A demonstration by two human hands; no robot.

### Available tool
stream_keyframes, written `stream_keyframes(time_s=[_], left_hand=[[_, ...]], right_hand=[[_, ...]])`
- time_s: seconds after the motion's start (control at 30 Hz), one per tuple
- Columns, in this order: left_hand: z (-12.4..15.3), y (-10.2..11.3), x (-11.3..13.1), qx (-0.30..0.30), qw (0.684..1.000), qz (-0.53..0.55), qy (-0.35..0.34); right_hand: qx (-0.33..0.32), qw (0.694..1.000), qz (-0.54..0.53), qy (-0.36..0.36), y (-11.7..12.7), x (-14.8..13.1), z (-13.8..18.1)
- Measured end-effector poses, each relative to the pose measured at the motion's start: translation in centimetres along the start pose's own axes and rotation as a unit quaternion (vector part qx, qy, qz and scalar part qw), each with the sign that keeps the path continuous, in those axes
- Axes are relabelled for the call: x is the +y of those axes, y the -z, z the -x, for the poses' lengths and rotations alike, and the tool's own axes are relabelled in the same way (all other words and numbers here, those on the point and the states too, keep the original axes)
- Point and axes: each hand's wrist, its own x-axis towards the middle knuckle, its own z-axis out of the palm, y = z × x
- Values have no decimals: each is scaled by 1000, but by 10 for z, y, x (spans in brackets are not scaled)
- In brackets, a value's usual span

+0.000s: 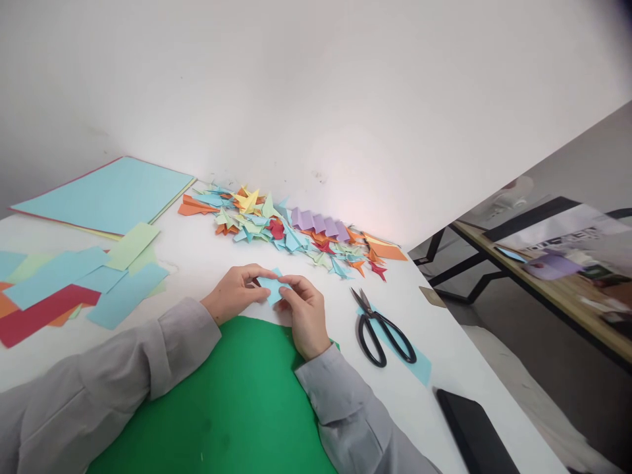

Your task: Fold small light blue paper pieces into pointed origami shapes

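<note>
Between my two hands is a small piece of light blue paper (272, 288), partly folded, held just above the far edge of a green sheet (212, 408). My left hand (239, 289) pinches its left side between thumb and fingers. On its right side, the thumb and index finger of my right hand (307, 311) grip it too. Fingers cover parts of the paper, so its full shape is hidden. Beyond my hands lies a heap of folded paper figures (266, 220) in several colours, with a purple pleated strip (320, 224) among them.
Black-handled scissors (378, 329) lie partly over a light blue strip (419, 365), right of my hands. Nearer me is a black rectangular object (474, 431). Cut paper pieces (123, 296) spread on the left, before a stack of large sheets (113, 194). A wooden table (543, 283) stands right.
</note>
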Motion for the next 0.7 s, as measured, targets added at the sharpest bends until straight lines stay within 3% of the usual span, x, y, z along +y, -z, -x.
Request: stream_keyframes(time_s=[0.13, 0.5, 0.7], left_hand=[[0, 0, -3, -9, 999, 14, -30], [1, 2, -3, 6, 999, 43, 14], [0, 2, -4, -1, 999, 52, 4]], right_hand=[[18, 999, -30, -8, 1, 0, -1], [6, 998, -58, 6, 4, 6, -2], [12, 999, -52, 3, 3, 4, -2]])
